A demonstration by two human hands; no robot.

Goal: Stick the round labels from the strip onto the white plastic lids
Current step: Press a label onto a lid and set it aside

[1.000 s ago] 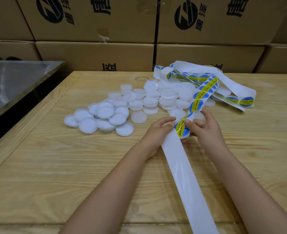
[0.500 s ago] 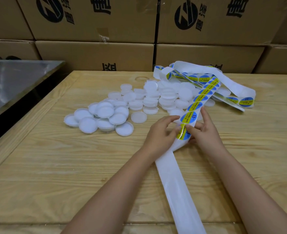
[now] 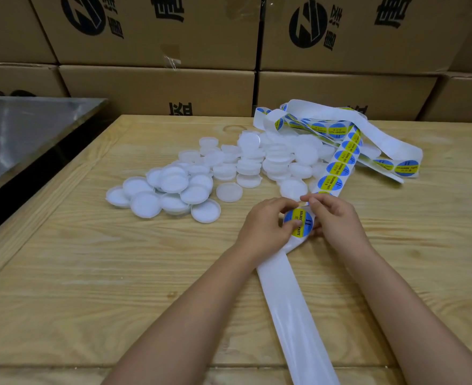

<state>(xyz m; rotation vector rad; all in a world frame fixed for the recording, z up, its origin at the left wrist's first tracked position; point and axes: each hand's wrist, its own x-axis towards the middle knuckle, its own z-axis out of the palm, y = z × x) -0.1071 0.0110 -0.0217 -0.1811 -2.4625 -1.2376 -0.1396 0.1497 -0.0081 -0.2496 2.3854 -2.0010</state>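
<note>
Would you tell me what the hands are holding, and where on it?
The left hand and right hand pinch the label strip at its nearest round label, one each side.

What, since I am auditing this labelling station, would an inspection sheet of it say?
Surface: wooden table, holding all the work.
Job's things: white lids piled mid-table; label strip looped behind them at right, its blank end running to the near edge; one label between the hands.
Clutter: nothing seen.
Hands: left hand grips the label, thumb on its face; right hand pinches the label strip just above it.
Cables: nothing seen.
Surroundings: cardboard boxes stacked behind; metal table at left.
</note>
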